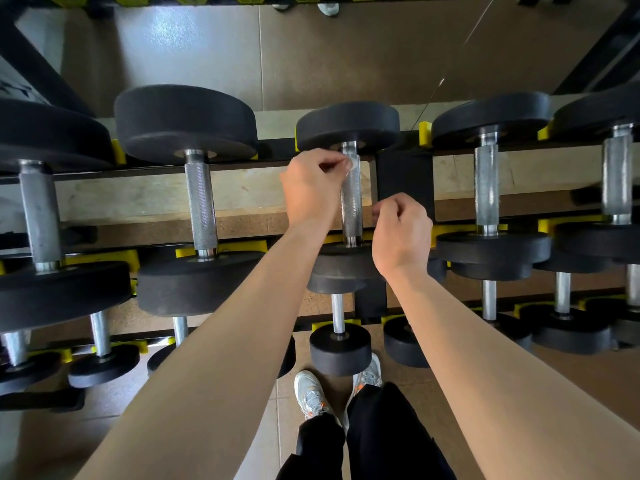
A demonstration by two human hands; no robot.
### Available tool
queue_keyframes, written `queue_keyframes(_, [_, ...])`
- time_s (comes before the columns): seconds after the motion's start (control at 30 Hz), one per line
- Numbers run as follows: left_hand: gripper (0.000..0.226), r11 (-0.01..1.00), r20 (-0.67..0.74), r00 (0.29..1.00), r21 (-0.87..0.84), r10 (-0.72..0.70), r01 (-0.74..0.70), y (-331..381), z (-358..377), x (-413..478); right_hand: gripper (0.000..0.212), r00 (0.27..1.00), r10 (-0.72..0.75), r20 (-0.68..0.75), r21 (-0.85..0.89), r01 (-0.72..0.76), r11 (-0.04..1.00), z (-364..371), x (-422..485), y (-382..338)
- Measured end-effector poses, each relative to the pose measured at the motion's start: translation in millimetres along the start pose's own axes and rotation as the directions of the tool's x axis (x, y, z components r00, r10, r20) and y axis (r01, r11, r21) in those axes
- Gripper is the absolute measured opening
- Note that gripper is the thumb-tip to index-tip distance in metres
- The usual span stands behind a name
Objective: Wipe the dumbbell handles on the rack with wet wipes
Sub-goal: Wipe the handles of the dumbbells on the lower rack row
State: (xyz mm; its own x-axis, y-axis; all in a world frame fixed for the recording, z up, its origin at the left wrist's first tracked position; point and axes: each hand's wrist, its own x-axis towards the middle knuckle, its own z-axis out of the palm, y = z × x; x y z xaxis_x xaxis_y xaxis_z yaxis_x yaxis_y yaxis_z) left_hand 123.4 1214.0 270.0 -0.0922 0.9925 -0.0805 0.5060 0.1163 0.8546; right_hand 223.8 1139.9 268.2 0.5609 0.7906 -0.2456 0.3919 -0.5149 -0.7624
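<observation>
Shoes: my pale trainers (310, 393) stand on the tiles at the bottom, with black trousers (381, 434) above them.
Lower tier: a small black dumbbell (339, 344) lies just ahead of my toes, and more lie to either side of it.
Right hand: my right hand (401, 233) is just right of the handle's near end. The fingers (381, 207) are curled in tight with the tips against the thumb. I cannot tell whether they pinch anything.
Left hand: my left hand (311, 188) is on the left side of the handle, up at its far end. Its fingers (332, 164) are bent, and thumb and forefinger pinch the wipe.
Wet wipe: the wet wipe (352, 163) shows only as a small pale patch against the steel at my left fingertips. How far it runs down the bar I cannot tell.
Dumbbell handle: the knurled dumbbell handle (351, 209) lies between my hands on the top tier, between its two black round heads.
Rack: the rack (405, 181) is black with yellow cradles (425, 133).
Neighbours: one dumbbell (201, 202) lies to the left and another (486, 188) to the right.
Floor: brown floor tiles (311, 57) lie beyond the rack.
</observation>
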Motion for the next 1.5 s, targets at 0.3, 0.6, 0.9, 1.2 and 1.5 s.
queue_keyframes(0.3, [0.01, 0.972, 0.357, 0.934, 0.215, 0.015, -0.098, -25, -19, -29, 0.027, 1.0, 0.005, 0.004, 0.006, -0.005, 1.0, 0, 1, 2])
queue_keyframes(0.6, [0.012, 0.995, 0.038, 0.998, 0.087, 0.042, -0.045, -9, -4, 6, 0.027, 1.0, -0.008, 0.0, -0.009, 0.008, 1.0, 1, 3, 4])
queue_keyframes(0.9, [0.016, 0.947, 0.433, 0.901, 0.297, -0.019, -0.122, -21, -26, -37, 0.026, 1.0, -0.022, 0.019, -0.015, 0.023, 1.0, 0, 1, 4])
queue_keyframes(1.2, [0.011, 0.978, 0.177, 0.963, 0.061, -0.205, 0.197, 19, -32, -54, 0.021, 0.924, -0.161, 0.348, 0.091, 0.137, 0.986, -17, -6, -3])
queue_keyframes(1.5, [0.011, 0.929, 0.094, 0.94, -0.149, -0.327, 0.338, 30, -12, -65, 0.011, 0.872, -0.18, 0.455, 0.308, 0.036, 0.951, -43, 32, -9])
